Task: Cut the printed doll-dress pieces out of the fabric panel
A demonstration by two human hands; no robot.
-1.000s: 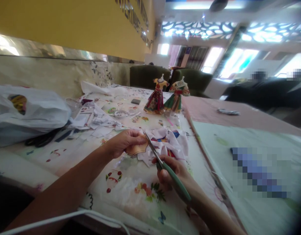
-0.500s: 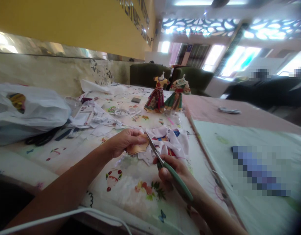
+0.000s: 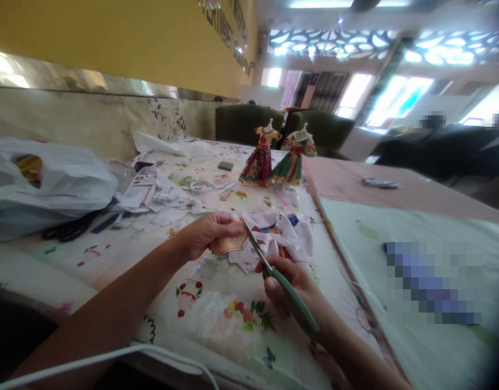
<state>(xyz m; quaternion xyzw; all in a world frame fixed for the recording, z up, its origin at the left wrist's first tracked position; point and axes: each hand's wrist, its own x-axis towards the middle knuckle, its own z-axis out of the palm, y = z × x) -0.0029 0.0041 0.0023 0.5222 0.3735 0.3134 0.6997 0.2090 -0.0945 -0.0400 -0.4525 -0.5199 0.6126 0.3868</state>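
"Where's the tan piece (image 3: 228, 246)?"

"At twelve o'clock over the desk (image 3: 211, 330), its edge pinched in my left hand (image 3: 208, 233), thumb on top. My right hand (image 3: 287, 279) grips green-handled scissors (image 3: 298, 310), blades pointing to eleven."

"And a clean cut?"

"Short bites beside the dark outline, I judge, turning the piece rather than my wrist, left fingertips clear of the blades (loose printed cloth (image 3: 304, 238), at the piece's three o'clock, could snag)."

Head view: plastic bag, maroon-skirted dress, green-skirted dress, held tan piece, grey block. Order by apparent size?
1. Plastic bag
2. Maroon-skirted dress and green-skirted dress: too alike to rank
3. Tan piece, partly hidden
4. Grey block
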